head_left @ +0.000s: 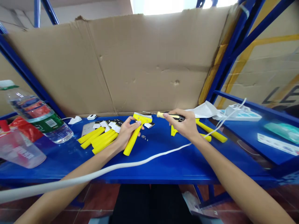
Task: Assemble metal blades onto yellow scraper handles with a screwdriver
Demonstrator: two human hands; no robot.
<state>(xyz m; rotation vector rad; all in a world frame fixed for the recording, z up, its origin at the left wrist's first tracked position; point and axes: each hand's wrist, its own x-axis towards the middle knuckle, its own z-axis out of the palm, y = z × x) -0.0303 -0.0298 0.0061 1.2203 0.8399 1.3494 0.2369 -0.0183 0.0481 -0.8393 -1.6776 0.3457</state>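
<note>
A yellow scraper (132, 140) with a metal blade along its head is gripped in my left hand (125, 132), its handle slanting down toward me. My right hand (185, 124) is closed around a screwdriver (174, 116) with a yellow and black handle, pointing left toward the scraper head but apart from it. Several small screws (143, 137) lie on the blue table just right of the scraper. Left of my left hand rest several more yellow scraper handles (99, 140) and black-and-white packets (112, 125). Other yellow scrapers (211, 130) lie partly hidden behind my right hand and forearm.
A white cable (144, 161) crosses in front of me over the blue table (161, 171). At left stand a large bottle (44, 115) and a plastic jug (23, 149). A power strip (277, 143) lies at right. Cardboard (149, 62) walls off the back.
</note>
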